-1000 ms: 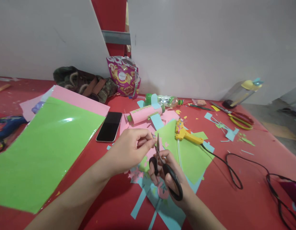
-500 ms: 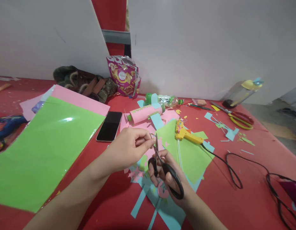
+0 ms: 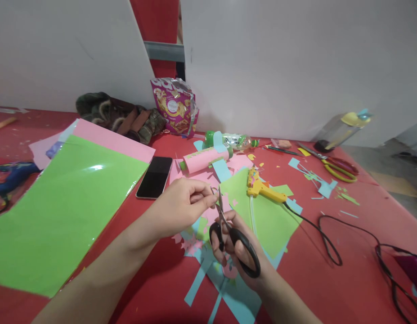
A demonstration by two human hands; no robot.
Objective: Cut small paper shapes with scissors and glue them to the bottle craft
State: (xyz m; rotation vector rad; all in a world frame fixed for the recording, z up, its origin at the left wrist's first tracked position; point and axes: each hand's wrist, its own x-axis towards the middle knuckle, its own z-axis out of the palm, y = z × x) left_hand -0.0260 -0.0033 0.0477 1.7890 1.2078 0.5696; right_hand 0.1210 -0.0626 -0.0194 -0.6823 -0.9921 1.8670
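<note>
In the middle of the view my right hand [image 3: 240,254] grips black-handled scissors [image 3: 246,252], fingers through the loops, blades pointing up and slightly apart. My left hand [image 3: 188,202] is closed in a pinch right at the blades; whatever small piece lies between its fingertips is too tiny to make out. Beneath both hands lie blue paper [image 3: 240,297], small pink paper cutouts [image 3: 192,245] and a green sheet [image 3: 272,229]. Just behind them a pink paper-wrapped roll [image 3: 201,161] with blue paper flaps rests on the table.
A yellow glue gun [image 3: 267,191] with a black cord lies to the right. Left are a black phone [image 3: 154,177], green sheets in clear film [image 3: 76,202] and a blue glue gun [image 3: 14,177]. Behind stand a snack bag [image 3: 174,105], a plastic bottle [image 3: 240,141] and red-yellow-handled scissors [image 3: 339,168].
The scissor blades look slightly closer together, and the right hand has shifted a touch. My left hand keeps its pinch in nearly the same place.
</note>
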